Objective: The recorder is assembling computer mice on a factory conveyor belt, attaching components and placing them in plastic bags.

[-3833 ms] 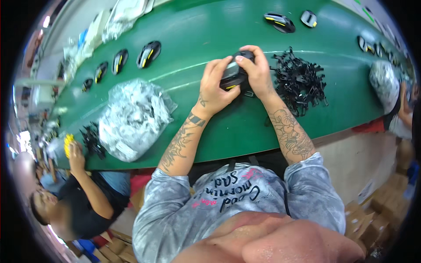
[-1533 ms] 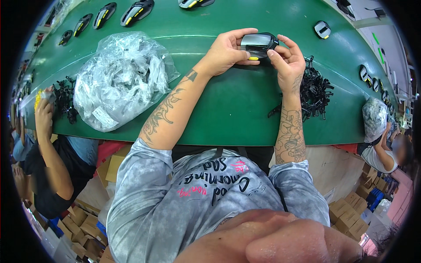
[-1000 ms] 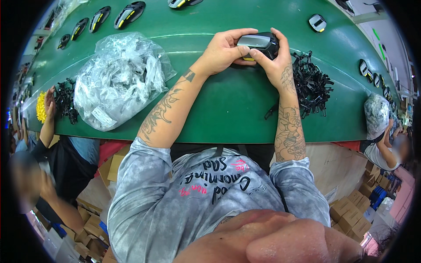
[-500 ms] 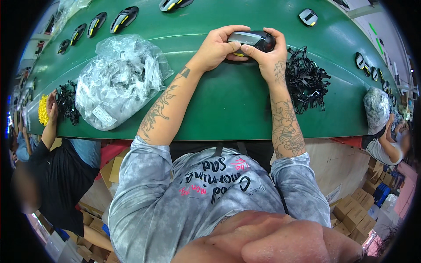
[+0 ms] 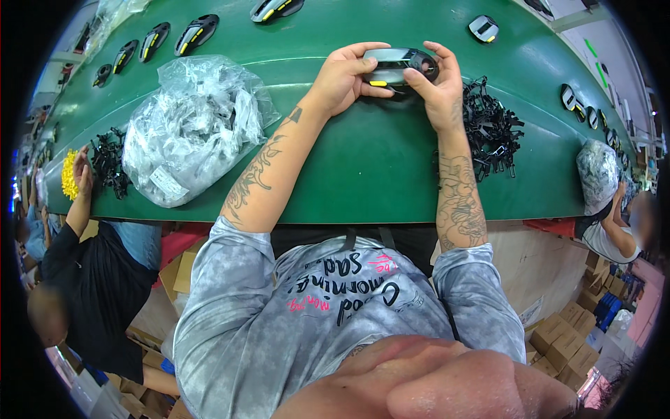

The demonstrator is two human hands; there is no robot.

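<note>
Over the green work surface [image 5: 349,167] I hold a grey and black computer mouse housing [image 5: 391,58] with a yellow strip on its near side. My left hand [image 5: 342,78] grips its left end, thumb on top and fingers around the edges. At the right end, my right hand [image 5: 442,82] has its thumb on the rounded black part, with the index finger lifted a little behind it. Close to my right wrist lies a heap of small black plastic parts [image 5: 492,133]. A clear bag [image 5: 195,133] of transparent parts rests left of my left forearm.
Similar housings stand in a row at the far left, among them one housing [image 5: 196,35]; another [image 5: 484,28] is at the far right. Co-workers sit on both sides; a hand [image 5: 82,171] at left is by yellow parts [image 5: 70,174]. A second bag [image 5: 597,176] stands at right.
The housing has tilted in my hands, so its grey top and the opening at its right end show more. My right thumb has shifted right, and the right fingers have loosened.
</note>
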